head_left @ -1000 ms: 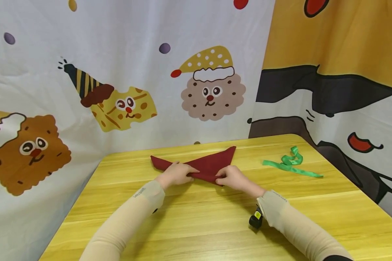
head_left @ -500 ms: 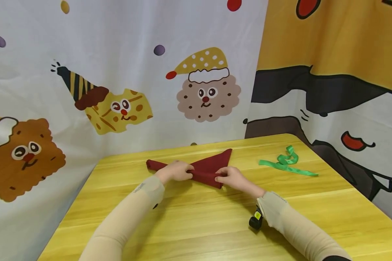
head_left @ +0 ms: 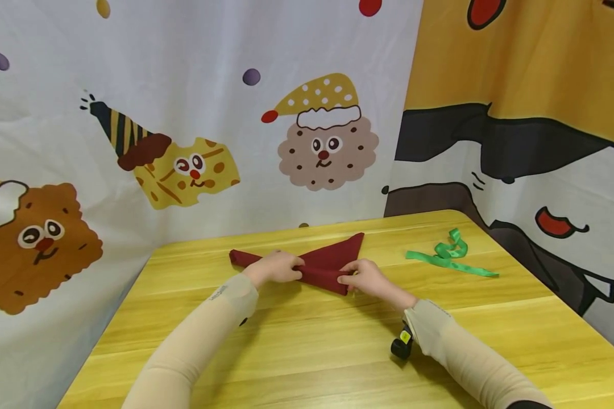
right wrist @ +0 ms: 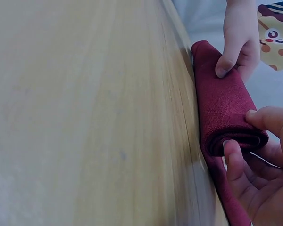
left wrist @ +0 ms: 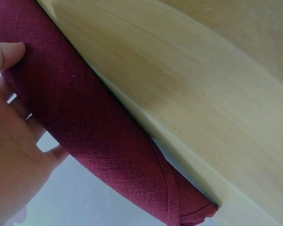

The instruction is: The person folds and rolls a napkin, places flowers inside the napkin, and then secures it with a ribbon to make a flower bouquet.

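A dark red cloth napkin [head_left: 335,255] lies on the wooden table, its near side rolled into a flattened tube and one pointed corner spread out behind. My left hand [head_left: 278,267] holds the roll left of its middle; in the left wrist view the thumb lies on the cloth [left wrist: 80,103] and the fingers pass behind it. At the right end, my right hand [head_left: 363,278] pinches the roll. The right wrist view shows its layered spiral end [right wrist: 238,141], with a fingertip of the right hand [right wrist: 266,174] at the opening.
A curled green ribbon [head_left: 447,255] lies on the table [head_left: 307,352] to the right of the cloth. Behind the table's far edge hangs a white curtain [head_left: 204,68] printed with cartoon figures. A small black device [head_left: 401,343] hangs under the right wrist.
Over the last second the near edge of the napkin has been rolled over further, and its left tip has become a rolled end. Both hands have stayed nearly in place during the last half second.
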A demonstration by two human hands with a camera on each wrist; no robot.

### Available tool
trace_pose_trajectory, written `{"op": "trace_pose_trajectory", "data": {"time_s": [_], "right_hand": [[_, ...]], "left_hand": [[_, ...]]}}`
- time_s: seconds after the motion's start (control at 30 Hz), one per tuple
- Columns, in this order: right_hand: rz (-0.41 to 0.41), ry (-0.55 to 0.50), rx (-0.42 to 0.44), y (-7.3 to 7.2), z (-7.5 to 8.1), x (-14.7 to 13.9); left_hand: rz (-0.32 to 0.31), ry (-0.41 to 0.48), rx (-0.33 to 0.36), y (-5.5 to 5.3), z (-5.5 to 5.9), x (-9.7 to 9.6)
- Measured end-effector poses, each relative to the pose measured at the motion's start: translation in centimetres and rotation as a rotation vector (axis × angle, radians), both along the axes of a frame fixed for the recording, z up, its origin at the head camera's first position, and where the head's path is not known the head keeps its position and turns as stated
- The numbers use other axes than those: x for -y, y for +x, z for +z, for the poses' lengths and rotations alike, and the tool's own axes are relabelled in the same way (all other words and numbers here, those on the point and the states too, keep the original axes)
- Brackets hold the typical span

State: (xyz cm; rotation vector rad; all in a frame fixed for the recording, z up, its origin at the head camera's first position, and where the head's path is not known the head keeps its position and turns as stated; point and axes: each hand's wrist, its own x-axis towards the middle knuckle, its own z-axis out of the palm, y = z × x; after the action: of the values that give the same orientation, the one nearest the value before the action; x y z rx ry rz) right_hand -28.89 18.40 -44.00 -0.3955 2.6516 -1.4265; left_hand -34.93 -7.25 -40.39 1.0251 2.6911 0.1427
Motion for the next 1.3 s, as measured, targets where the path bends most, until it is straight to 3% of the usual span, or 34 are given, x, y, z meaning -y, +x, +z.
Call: {"op": "trace_pose_trajectory", "data": {"time_s": [0.4,0.8,1.13,1.3], "right_hand": [[-0.027,0.029,-0.05,-0.11,0.07,0.1],[-0.055,0.047,-0.038,-0.05,0.18,0.25],[-0.062,0.013,-0.021,0.05,0.1,0.22],[-0.085,-0.089,0.07,0.01,-0.06,0.16]], "left_hand": [[0.003,-0.005,-0.005,0.39,0.11,0.01],[0.002,-0.01,-0.018,0.45,-0.08,0.01],[0.012,-0.015,-0.011,0.65,0.09,-0.06],[0.009,-0.02,-0.014,0.72,0.11,-0.07]]}}
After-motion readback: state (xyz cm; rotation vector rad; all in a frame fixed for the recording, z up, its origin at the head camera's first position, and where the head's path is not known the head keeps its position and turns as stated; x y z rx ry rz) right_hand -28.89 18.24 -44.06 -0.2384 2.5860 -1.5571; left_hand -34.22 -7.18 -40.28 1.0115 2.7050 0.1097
